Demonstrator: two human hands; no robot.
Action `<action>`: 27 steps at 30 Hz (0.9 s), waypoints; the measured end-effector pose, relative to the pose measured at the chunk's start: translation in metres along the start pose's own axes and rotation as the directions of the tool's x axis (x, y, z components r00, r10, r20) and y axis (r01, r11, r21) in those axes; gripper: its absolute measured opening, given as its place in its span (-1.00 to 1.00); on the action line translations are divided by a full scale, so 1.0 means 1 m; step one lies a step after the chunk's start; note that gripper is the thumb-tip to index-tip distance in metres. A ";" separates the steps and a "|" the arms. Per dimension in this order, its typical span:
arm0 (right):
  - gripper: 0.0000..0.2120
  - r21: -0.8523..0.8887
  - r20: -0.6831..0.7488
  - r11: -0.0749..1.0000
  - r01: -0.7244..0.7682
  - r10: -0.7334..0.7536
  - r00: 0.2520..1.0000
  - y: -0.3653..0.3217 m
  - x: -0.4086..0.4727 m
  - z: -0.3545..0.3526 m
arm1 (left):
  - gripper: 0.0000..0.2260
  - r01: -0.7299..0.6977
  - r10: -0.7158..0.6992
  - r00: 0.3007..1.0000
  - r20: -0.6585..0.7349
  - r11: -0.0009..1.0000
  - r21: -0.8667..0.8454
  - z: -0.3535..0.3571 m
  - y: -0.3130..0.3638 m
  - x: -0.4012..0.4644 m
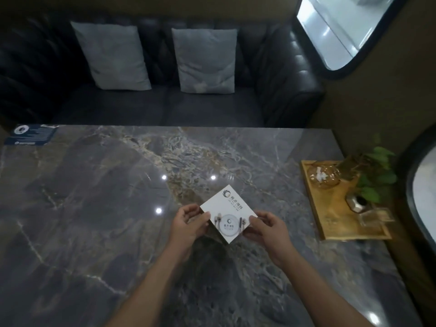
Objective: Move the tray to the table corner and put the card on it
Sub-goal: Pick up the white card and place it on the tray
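White square printed card (228, 213) held above the middle of the grey veined marble table (94, 208), turned like a diamond. Pinched at its left corner by the left hand (188, 224), at its right corner by the right hand (266, 228), thumbs on top. Rectangular golden wooden tray (330, 223) flat at the table's right edge, well apart from the card, bearing a clear glass bowl (323, 177), a green leafy plant (375, 175) and a small dark faceted holder (357, 202).
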State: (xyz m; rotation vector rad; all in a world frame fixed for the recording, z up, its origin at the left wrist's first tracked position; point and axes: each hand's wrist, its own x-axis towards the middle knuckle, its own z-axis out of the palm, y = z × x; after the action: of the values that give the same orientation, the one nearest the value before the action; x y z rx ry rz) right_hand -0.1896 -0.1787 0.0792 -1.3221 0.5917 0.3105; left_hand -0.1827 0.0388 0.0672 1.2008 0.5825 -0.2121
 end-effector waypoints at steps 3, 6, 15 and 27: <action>-0.86 0.042 -0.037 0.999 -0.003 0.005 0.999 -0.002 0.001 -0.023 | -0.68 0.001 0.000 1.000 -0.013 1.000 0.028 0.024 -0.007 -0.001; -0.89 0.070 -0.069 0.998 0.002 0.003 0.998 -0.004 -0.001 -0.048 | -0.70 0.000 0.000 1.000 0.006 0.998 0.061 0.049 -0.015 -0.004; -0.90 0.123 -0.167 0.990 0.069 -0.048 0.985 -0.022 -0.010 -0.117 | -0.76 -0.001 -0.015 0.995 0.103 0.988 0.153 0.126 -0.029 -0.015; -0.91 0.198 -0.272 0.976 0.091 -0.034 0.962 -0.023 -0.011 -0.202 | -0.80 0.024 -0.069 0.978 0.197 0.975 0.223 0.210 -0.063 -0.015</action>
State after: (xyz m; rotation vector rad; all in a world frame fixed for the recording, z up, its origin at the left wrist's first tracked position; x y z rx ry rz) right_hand -0.2318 -0.3780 0.0780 -1.1833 0.7853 0.0138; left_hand -0.1585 -0.1795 0.0741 1.3605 0.4146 -0.4439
